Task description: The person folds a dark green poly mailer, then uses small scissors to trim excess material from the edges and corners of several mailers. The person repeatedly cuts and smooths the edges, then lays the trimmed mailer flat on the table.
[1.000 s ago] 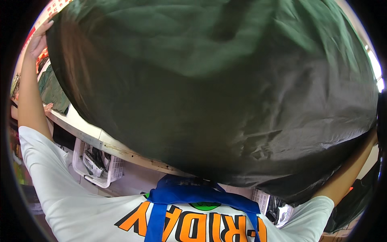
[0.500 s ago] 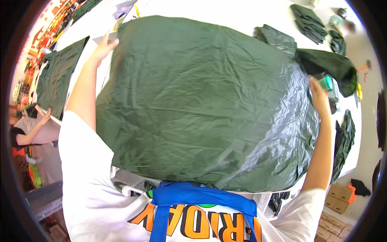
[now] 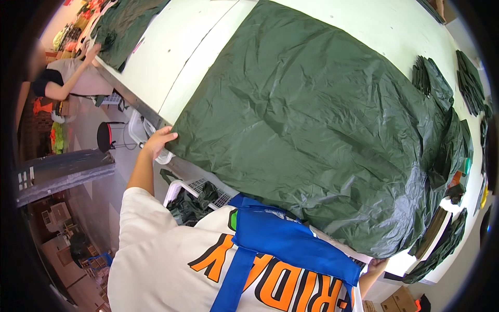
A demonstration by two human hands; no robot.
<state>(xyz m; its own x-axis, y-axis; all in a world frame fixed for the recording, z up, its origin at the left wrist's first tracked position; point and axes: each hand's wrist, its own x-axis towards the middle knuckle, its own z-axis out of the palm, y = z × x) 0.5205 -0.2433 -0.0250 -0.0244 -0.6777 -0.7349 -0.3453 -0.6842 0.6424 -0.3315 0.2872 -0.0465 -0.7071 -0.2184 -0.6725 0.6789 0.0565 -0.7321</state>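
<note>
A large dark green sheet of thin, shiny, wrinkled fabric [image 3: 312, 119] lies spread over the white table, slightly slanted. My left hand [image 3: 157, 142] is closed on its near left corner at the table edge, thumb on top. At the near right edge my right hand [image 3: 375, 266] pinches the sheet's rim, its fingers partly hidden by the cloth. Toward the right the fabric bunches into loose dark folds [image 3: 447, 140].
The white table [image 3: 171, 47] has a seam on the left. Folded dark green bundles [image 3: 434, 78] lie at the far right, beside a green-and-white roll [image 3: 464, 167]. Under the front edge stands a white basket [image 3: 179, 190] of dark fabric. Another person [image 3: 67, 78] handles green cloth at far left.
My view has turned. My left hand has come from the sheet's far left side to its near left corner. My right hand has moved from the right side down to the near edge.
</note>
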